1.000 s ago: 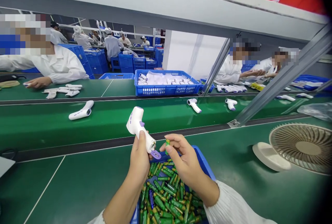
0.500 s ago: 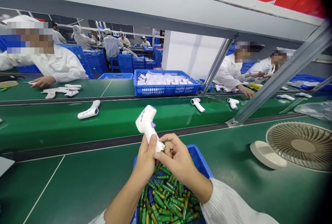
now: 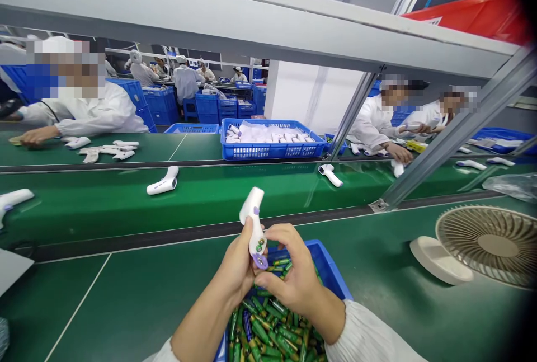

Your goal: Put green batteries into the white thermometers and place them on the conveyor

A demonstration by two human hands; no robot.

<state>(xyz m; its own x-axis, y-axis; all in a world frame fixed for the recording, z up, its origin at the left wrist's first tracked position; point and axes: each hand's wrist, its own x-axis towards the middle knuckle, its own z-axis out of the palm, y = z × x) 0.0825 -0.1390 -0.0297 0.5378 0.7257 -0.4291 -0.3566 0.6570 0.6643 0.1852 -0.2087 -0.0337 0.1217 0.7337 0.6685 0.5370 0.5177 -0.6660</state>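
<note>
White plastic, shaped like a small pistol with purple trim, the handheld thermometer (image 3: pixel 253 222) stands nearly upright in your left hand (image 3: pixel 237 267), its head pointing up and away from you and its open handle end turned toward you, where green battery ends show in the compartment. Your left forearm rises from the lower edge of the view, wrist bent slightly back, fingers wrapped closed around the handle from the left. Your right hand (image 3: pixel 293 278) comes in from the right in a white ribbed sleeve (image 3: pixel 369 334), curled closed against the same handle end, its thumb and fingertips pressing at the purple battery cover (image 3: pixel 260 262); whether it pinches a loose battery you cannot tell. Both hands meet just above the blue plastic bin (image 3: pixel 331 272) heaped with green cylindrical batteries (image 3: pixel 272 334), which sits on the green worktable (image 3: pixel 126 300) close to you. A cream desk fan (image 3: pixel 482 244) lies tilted back on the table well off to your right.
</note>
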